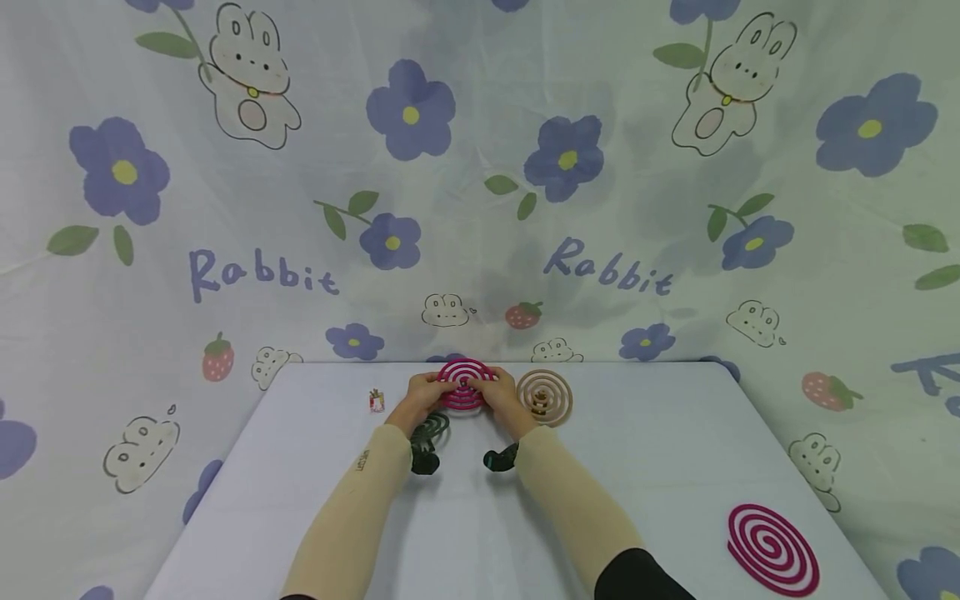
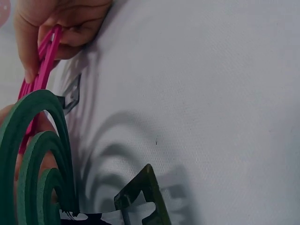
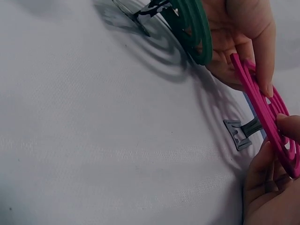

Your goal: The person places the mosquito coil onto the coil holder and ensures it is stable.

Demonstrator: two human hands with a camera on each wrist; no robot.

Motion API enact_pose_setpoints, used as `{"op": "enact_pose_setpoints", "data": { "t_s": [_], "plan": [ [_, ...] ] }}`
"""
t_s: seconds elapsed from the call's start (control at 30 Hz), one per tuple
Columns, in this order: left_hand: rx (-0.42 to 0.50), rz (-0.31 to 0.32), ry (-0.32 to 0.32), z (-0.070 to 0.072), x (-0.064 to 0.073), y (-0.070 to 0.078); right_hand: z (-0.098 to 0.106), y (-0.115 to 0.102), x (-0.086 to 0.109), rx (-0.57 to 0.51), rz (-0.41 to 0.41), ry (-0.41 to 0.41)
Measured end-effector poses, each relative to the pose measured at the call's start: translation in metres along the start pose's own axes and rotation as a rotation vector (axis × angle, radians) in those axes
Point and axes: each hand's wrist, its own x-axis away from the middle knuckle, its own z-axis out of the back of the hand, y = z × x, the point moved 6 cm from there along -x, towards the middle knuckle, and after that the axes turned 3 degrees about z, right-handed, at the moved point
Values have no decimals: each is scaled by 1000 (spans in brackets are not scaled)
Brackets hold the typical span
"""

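Pink coil [image 3: 265, 117] is being pinched from opposite sides by the left hand [image 1: 422, 398] and right hand [image 1: 503, 398] (2 grips, both clamped), neither nearer; it's held tilted between them, gray stand [image 3: 251, 127] just behind.

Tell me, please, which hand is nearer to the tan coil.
Right. The right hand is just to the left of the tan coil; the left hand is farther left, across the held pink coil.
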Motion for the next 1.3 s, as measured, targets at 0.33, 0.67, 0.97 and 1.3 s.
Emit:
{"op": "enact_pose_setpoints", "data": {
  "t_s": [0.33, 0.67, 0.97, 1.3],
  "plan": [
    [-21, -4, 10, -2, -2, -1, 1, 0, 0, -10, 17, 9],
    [-1, -5, 5, -3, -3, -4, -1, 2, 0, 5, 10, 22],
    [7, 6, -2, -3, -4, -7, -1, 2, -2, 20, 2, 31],
    [19, -22, 13, -2, 0, -5, -1, 2, -1, 50, 23, 32]
  ]
}}
